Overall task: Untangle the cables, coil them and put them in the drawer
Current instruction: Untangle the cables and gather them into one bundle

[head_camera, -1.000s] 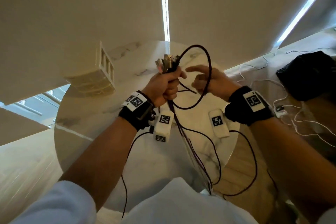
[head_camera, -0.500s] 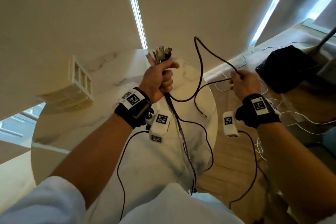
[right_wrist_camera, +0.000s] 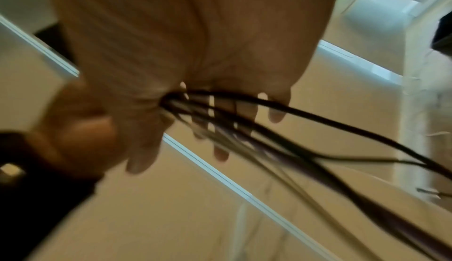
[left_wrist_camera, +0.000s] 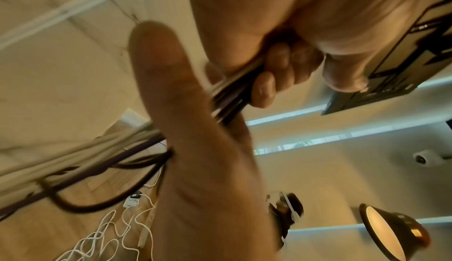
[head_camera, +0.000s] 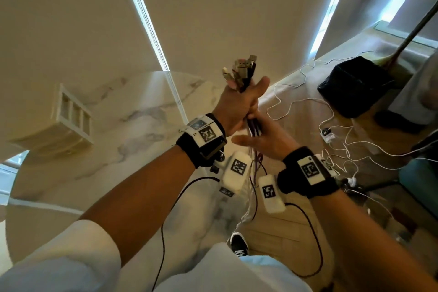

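Note:
A bundle of several dark and pale cables hangs from my left hand, which grips it in a fist above the table edge. Their plugs stick up out of the fist. In the left wrist view my curled fingers wrap the cables. My right hand sits just under the left one, thumb out. Its fingers are fairly straight, and the cables run across its palm. A small white drawer unit stands on the round marble table, far left.
Thin white cables lie tangled on the wooden floor at the right. Beyond them are a black bag and a lamp pole. My shoe shows below the hanging cable ends.
My right hand was pulling a black cable out to the right. It has come back under the left fist, and the wide loop is gone. The view has swung right.

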`<action>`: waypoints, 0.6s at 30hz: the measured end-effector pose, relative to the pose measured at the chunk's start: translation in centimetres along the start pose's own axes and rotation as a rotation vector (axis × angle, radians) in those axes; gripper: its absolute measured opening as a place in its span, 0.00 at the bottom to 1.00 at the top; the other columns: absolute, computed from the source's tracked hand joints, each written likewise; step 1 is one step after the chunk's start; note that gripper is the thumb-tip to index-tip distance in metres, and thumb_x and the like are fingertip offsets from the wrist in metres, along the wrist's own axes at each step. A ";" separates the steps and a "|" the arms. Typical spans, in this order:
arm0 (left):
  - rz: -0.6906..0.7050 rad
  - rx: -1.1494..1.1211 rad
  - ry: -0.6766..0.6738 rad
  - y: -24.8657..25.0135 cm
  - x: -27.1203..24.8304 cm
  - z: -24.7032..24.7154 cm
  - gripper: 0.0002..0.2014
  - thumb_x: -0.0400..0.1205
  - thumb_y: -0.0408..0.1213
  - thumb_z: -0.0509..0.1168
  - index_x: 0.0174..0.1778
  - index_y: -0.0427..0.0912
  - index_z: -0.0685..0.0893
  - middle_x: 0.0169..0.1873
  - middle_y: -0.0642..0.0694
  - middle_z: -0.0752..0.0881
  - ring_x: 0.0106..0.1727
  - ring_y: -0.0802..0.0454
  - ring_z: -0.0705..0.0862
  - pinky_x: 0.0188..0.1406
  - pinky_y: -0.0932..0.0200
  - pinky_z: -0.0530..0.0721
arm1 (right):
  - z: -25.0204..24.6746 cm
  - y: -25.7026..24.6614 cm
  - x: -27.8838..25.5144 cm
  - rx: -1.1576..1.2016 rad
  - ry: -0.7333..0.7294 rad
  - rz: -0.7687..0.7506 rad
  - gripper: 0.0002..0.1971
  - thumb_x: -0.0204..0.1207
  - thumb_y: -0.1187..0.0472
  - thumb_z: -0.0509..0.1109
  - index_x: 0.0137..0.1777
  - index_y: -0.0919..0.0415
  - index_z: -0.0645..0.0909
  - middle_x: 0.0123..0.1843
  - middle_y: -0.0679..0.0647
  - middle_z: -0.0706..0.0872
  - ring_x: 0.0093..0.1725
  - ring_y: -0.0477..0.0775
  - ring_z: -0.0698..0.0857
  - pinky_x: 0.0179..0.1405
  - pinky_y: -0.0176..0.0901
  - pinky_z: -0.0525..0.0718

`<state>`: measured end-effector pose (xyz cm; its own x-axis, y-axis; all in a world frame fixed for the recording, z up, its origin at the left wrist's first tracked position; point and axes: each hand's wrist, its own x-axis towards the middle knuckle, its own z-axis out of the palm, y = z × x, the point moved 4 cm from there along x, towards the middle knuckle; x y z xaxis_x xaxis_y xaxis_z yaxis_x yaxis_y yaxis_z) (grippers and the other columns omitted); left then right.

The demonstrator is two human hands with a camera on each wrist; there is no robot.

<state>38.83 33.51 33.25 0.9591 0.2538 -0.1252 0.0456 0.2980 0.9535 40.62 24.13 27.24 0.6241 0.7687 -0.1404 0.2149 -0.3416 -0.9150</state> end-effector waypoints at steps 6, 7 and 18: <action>-0.022 0.012 -0.076 1.2 1.0 4.1 0.23 0.85 0.38 0.63 0.25 0.46 0.63 0.14 0.54 0.64 0.15 0.58 0.60 0.16 0.65 0.62 | -2.6 9.4 1.3 -0.255 -0.058 0.322 0.09 0.78 0.53 0.69 0.36 0.52 0.78 0.36 0.49 0.84 0.40 0.52 0.86 0.45 0.42 0.81; -0.023 -0.003 -0.087 1.5 1.1 4.5 0.23 0.85 0.39 0.62 0.24 0.46 0.63 0.13 0.54 0.64 0.14 0.58 0.60 0.16 0.65 0.61 | -3.5 10.9 1.3 -0.330 -0.051 0.392 0.08 0.77 0.52 0.69 0.37 0.51 0.78 0.39 0.51 0.83 0.45 0.56 0.84 0.47 0.45 0.79; -0.014 -0.026 -0.159 1.9 2.0 8.3 0.23 0.86 0.40 0.59 0.24 0.45 0.62 0.14 0.53 0.63 0.15 0.57 0.59 0.19 0.61 0.58 | -9.7 14.8 0.9 -0.150 0.147 0.577 0.11 0.81 0.59 0.61 0.47 0.64 0.82 0.28 0.55 0.80 0.25 0.55 0.79 0.24 0.42 0.77</action>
<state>43.13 26.94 37.09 0.9907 0.1009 -0.0911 0.0538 0.3246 0.9443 51.68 14.53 17.28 0.7661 0.3577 -0.5340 -0.0923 -0.7610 -0.6422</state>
